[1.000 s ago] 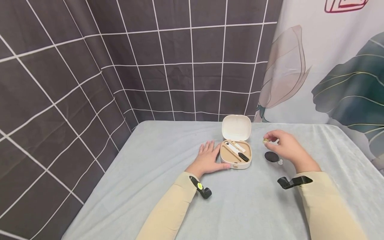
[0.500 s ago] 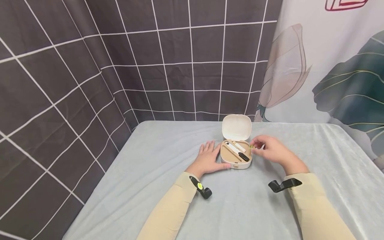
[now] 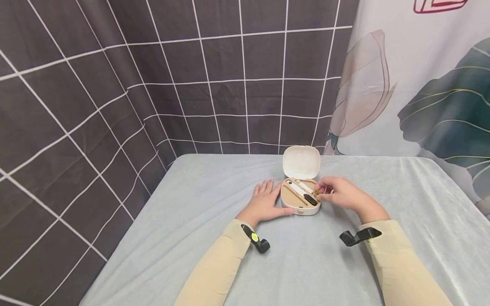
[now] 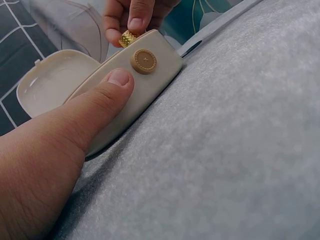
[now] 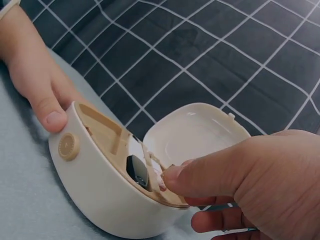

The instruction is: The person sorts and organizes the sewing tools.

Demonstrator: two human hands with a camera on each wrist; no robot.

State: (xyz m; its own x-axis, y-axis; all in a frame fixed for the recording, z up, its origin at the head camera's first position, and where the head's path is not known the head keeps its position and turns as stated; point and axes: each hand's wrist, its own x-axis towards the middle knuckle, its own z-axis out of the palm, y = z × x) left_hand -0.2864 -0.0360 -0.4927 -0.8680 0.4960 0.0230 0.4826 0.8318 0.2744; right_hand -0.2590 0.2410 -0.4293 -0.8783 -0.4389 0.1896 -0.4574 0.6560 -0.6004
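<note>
A small white box [image 3: 306,211] with a tan insert stands on the bed-like surface, its lid [image 3: 301,162] raised. My left hand [image 3: 264,204] lies flat along the box's left side, fingers spread; its thumb touches the front beside a round tan button [image 4: 144,61]. Over the right end of the insert, my right hand [image 3: 342,193] pinches a small gold textured piece [image 4: 128,39] between thumb and fingers; its exact kind is unclear. Inside the insert lie a slim white tool with a black end [image 3: 311,199] and a short white stick [image 3: 305,187].
Pale blue-grey cloth [image 3: 229,187] covers the surface. A dark grid-patterned curtain [image 3: 222,97] hangs behind and to the left; a floral curtain [image 3: 367,97] hangs at the right. Part of a dark flat thing [image 4: 192,48] shows beyond the box.
My right hand has moved left with the gold piece, from above the cloth to the box's insert. It now covers where a dark oval and small heart-shaped thing showed. My left hand stays put.
</note>
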